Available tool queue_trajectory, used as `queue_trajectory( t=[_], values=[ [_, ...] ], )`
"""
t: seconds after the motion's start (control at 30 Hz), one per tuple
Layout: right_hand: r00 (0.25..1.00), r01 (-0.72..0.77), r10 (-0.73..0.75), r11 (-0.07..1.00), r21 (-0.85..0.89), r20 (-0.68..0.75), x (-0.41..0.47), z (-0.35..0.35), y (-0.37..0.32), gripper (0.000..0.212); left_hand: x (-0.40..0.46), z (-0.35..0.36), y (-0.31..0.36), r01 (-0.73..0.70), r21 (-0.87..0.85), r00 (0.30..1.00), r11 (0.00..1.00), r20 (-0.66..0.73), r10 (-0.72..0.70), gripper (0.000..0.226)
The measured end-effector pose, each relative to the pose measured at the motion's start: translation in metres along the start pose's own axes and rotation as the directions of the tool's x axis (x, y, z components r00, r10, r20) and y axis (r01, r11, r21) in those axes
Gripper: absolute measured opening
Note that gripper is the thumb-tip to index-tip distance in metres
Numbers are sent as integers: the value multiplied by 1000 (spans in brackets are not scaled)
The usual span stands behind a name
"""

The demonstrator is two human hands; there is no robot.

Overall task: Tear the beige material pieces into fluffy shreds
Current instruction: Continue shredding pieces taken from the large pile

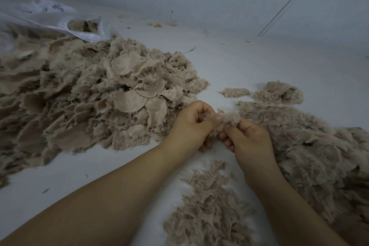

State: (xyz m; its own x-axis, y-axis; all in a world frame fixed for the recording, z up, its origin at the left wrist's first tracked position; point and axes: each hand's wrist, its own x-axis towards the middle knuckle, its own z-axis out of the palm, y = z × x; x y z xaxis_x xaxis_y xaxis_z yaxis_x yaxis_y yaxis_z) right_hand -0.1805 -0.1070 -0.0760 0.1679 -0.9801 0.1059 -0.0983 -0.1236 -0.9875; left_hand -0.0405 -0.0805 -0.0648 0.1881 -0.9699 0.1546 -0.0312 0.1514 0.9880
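This beige stuff looks super light and soft, basically no weight, and I'd guess it gives way easily once you pull across a frayed edge. Best place to grab is right at the edge with fingertips close together, one hand each side, then pull apart; grab too much and it probably just stretches. Loose fluff will likely drift everywhere too.

Right now the left hand (191, 124) and right hand (249, 138) are both pinched tight on one small piece (227, 119), held just above the white surface (229, 60) between the two heaps. Fingers are curled round it, thumbs on top, hands nearly touching.

Looks-wise: the big pile (83, 94) on the left is rounded flat pieces, smooth woven-looking backing on one side, shaggy fibres round the rims. The shreds (311, 142) on the right are all fuzzy, no flat faces showing, and a smaller patch of scraps (207, 203) sits near the forearms. A plastic bag (60, 20) with more of it lies at the back left
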Motion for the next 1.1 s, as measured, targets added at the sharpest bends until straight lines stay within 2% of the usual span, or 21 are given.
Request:
queue_trajectory(
  t=[0.1,0.23,0.37,0.5,0.63,0.77,0.87,0.97,1.03,1.1],
  values=[
    [997,45,-43,998,-36,62,-2,1,0,32,0,2,0,-57,85,998,995,27,55,8],
    [995,57,-47,992,-112,89,-3,0,-1,28,2,-2,-1,-40,57,996,998,-75,44,28],
    [999,25,-25,1000,-10,37,-2,1,0,32,3,-2,-1,-22,72,997,997,-71,27,33],
    [991,87,-80,995,-55,110,-6,3,-5,60,-1,5,0,-34,129,999,991,-30,38,29],
    [995,46,-44,999,-24,89,-1,-1,-3,28,1,3,0,4,21,998,1000,-59,-2,36],
    [1000,-7,7,1000,-12,24,0,-2,1,36,3,1,-3,48,-71,996,996,-76,-54,41],
    [998,-62,61,995,76,19,2,0,-3,34,4,-1,-5,58,-56,995,997,-78,-62,42],
    [996,18,-19,1000,13,93,-2,1,-3,36,3,0,-6,68,-36,996,997,-49,-69,39],
    [995,46,-43,999,-28,85,-2,1,-1,32,3,-1,-4,80,-75,996,994,-28,-82,41],
    [996,37,-37,999,5,75,-1,1,-1,29,3,-2,0,91,-97,996,991,19,-90,41]
  ],
)
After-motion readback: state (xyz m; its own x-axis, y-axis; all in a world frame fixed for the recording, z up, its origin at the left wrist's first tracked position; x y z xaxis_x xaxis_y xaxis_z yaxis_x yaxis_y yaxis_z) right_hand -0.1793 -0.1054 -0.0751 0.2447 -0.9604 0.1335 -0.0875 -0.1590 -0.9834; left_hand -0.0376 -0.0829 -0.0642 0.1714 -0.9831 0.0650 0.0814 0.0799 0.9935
